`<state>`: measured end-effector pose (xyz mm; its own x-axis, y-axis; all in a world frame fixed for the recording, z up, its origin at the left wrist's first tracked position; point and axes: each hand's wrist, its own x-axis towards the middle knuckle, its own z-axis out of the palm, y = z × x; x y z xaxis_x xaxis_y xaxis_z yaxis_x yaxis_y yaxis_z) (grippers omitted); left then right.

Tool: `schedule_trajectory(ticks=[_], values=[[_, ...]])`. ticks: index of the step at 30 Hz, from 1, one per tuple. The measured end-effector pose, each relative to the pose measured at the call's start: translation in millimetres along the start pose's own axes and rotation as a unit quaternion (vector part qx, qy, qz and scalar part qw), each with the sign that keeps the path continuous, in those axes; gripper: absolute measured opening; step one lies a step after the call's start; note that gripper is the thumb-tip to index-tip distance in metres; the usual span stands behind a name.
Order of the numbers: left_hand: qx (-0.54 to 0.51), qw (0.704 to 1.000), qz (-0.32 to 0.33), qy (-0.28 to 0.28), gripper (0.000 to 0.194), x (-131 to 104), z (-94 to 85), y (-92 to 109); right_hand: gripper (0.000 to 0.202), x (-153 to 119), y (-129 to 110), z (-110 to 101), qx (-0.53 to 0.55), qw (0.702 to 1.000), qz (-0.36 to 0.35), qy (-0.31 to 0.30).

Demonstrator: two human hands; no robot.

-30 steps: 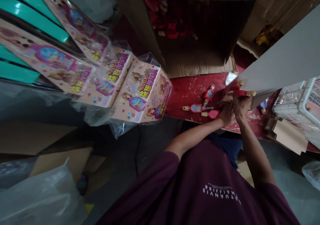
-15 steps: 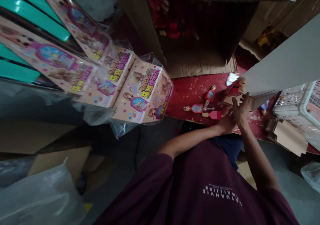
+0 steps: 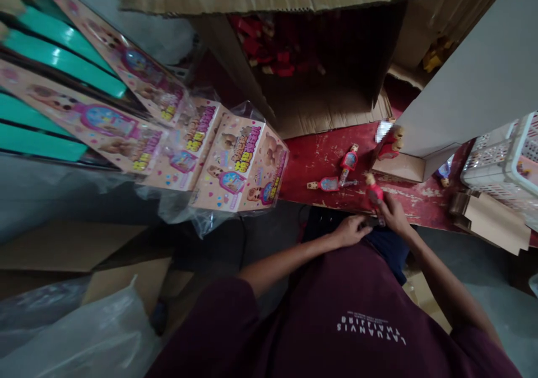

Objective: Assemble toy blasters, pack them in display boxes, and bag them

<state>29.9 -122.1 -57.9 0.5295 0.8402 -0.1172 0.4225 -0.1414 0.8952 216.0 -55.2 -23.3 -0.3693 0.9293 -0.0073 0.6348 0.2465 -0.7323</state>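
My right hand [image 3: 394,214] is closed around a small red toy [image 3: 374,191] with a tan, figure-shaped top, held upright over the table's front edge. A clear stem seems to hang below its red body. Close by on the left, my left hand [image 3: 352,231] has its fingers curled together at my lap; what they hold, if anything, is too dark to make out. Two similar toys lie on the red table [image 3: 311,157]: a red toy with a blue window [image 3: 329,183] and a tilted one [image 3: 349,158]. An open small carton [image 3: 403,168] holding more red-and-tan toys stands behind my right hand.
Packed display boxes [image 3: 235,165] in clear wrap stand at the left. A large carton [image 3: 328,106] of red toys opens at the back. At the right are a grey panel [image 3: 471,81], a white basket [image 3: 490,162] and folded cardboard [image 3: 496,218]. A plastic bag [image 3: 84,333] lies lower left.
My right hand has left the small carton and taken up the nearest red toy from the table. My left hand has drawn back left towards my lap. The view has shifted slightly.
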Motion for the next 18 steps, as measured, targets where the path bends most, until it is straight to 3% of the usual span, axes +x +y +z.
schedule_trajectory(ticks=[3,6,12,15,18], values=[[-0.168,0.982,-0.005,0.090,0.050,16.4,0.3,14.7,0.032,-14.6,-18.1,-15.0,0.141,0.986,0.049,0.077],[-0.252,0.958,0.026,0.134,0.044,40.7,-6.1,29.1,0.026,-16.9,-36.0,-32.4,0.249,0.953,0.090,0.148],[-0.077,0.970,0.109,0.203,0.034,75.3,-35.8,34.7,0.040,2.2,-36.7,-74.5,0.152,0.973,0.084,0.152],[-0.015,0.961,0.045,0.271,0.038,98.9,-47.2,22.4,0.036,22.1,-23.2,-77.6,0.045,0.975,0.078,0.202],[0.029,0.949,-0.027,0.311,0.046,130.1,-56.1,8.1,0.037,45.6,-4.8,-67.4,-0.071,0.970,0.040,0.231]])
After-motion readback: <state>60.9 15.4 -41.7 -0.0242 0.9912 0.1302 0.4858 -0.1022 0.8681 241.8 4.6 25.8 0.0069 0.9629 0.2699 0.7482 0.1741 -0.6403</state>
